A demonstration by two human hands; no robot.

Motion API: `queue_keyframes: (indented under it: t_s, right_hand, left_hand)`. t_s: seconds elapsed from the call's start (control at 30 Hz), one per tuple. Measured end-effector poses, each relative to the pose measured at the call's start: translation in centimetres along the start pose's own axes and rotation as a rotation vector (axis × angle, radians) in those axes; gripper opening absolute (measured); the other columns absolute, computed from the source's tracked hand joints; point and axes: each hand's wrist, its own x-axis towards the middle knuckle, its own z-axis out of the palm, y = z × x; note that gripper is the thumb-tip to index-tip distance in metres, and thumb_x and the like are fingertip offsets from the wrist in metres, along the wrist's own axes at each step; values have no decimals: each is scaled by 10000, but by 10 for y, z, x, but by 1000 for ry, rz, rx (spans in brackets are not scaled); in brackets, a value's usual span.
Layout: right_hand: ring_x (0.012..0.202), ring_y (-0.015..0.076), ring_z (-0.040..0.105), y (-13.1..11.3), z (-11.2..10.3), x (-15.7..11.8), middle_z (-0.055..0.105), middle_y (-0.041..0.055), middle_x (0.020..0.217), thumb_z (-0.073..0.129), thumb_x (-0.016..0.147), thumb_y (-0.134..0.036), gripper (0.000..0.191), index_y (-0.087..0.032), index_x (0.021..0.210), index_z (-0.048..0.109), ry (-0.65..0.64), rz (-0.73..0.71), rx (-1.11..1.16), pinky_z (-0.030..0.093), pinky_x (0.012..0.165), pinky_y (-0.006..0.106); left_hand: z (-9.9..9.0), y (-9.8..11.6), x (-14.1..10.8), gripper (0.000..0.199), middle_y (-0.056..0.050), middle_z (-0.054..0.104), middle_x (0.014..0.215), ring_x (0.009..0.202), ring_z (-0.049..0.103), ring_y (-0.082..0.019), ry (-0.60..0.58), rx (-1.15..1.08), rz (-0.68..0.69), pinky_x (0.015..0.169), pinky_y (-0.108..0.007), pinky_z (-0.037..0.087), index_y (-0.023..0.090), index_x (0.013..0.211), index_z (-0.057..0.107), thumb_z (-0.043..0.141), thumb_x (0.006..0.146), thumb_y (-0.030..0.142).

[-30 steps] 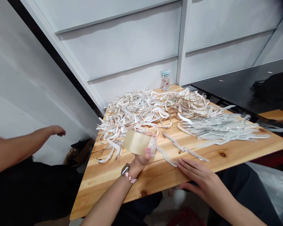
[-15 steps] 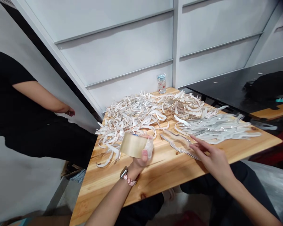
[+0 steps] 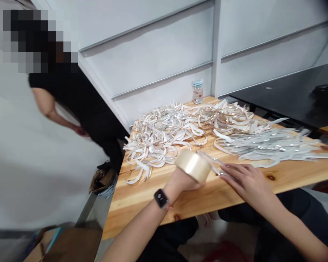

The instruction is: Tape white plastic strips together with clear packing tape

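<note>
A wide roll of clear packing tape is in my left hand, tilted over the wooden table; most of that hand's fingers are hidden behind the roll. My right hand pinches a few thin, clear, shiny-edged strips just right of the tape. The far ends of those strips reach behind the roll, and I cannot tell whether they touch it. Beyond my right hand lies a bundle of long whitish strips, laid roughly side by side.
Curled white and clear strips cover the table's left back, with a looser heap behind the bundle. A bottle with a blue lid stands near the wall. At left is a person in black; cardboard boxes sit below.
The tape roll has tilted and come closer to my right hand. My right fingers have drawn together on the strips. The view has swung left, and the other person stands farther off.
</note>
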Motion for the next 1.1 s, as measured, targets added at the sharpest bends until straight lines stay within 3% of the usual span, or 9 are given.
queue_keyframes:
  t_s: [0.1,0.27,0.47,0.63,0.77,0.83,1.0,1.03,1.1]
  right_hand:
    - [980,324,609,1,5,-6,752,94,1166,295,1030,-580,608,-203,1169,751,31,-1,-14,466,801,460]
    - [941,352,611,-4,4,-7,757,77,1180,235,1024,-592,651,-232,1126,768,95,-1,-82,441,741,484]
    - [943,349,625,-15,-3,-14,781,48,1114,275,1023,-599,600,-267,1118,766,104,-5,-26,420,813,520]
    - [1007,318,657,-26,-2,-33,733,58,1249,364,1037,-509,478,-237,1212,717,36,-81,181,464,865,483]
    - [981,325,653,-33,-2,-40,718,52,1283,448,1019,-462,418,-232,1292,665,64,-59,192,479,897,503]
    - [996,328,655,-37,-3,-42,721,50,1278,470,1015,-415,385,-235,1299,656,75,-49,166,485,904,508]
    - [1259,328,597,-54,-8,-47,656,44,1381,457,1019,-298,385,-219,1376,580,8,-123,135,457,1005,506]
    - [1297,325,576,-57,-8,-49,631,43,1411,456,1020,-286,399,-217,1400,555,-2,-128,129,439,1034,511]
    - [1315,307,573,-62,-8,-51,623,44,1420,470,1015,-252,422,-218,1432,524,16,-124,148,411,1081,504]
  left_hand:
    - [7,11,3,609,-194,493,1509,1452,377,-394,-6,141,10,1250,-529,197,113,1420,519,607,879,378]
    - [16,19,-1,615,-203,481,1518,1449,390,-386,23,211,-2,1258,-484,200,71,1445,483,580,908,355]
    - [14,18,1,687,-231,453,1530,1457,358,-419,48,206,20,1261,-511,156,14,1447,471,672,851,291]
    - [13,20,3,636,-225,473,1517,1457,367,-400,-6,217,39,1249,-510,191,29,1445,482,629,880,283]
    - [12,18,4,639,-219,477,1516,1466,359,-382,-12,222,41,1254,-505,199,52,1432,503,638,853,284]
    - [5,15,2,599,-208,547,1458,1411,439,-383,73,151,-13,1228,-511,268,76,1371,569,643,834,332]
    - [-18,4,-7,343,-102,734,1126,1156,633,-299,538,-148,-338,1112,-456,428,200,1066,694,484,924,431]
    - [-17,4,-8,351,-109,737,1074,1124,638,-313,553,-140,-332,1091,-466,442,198,1043,691,511,898,462]
    - [-6,8,-6,329,-85,738,973,996,663,-295,373,-154,-240,1028,-438,491,218,1000,686,576,841,484]
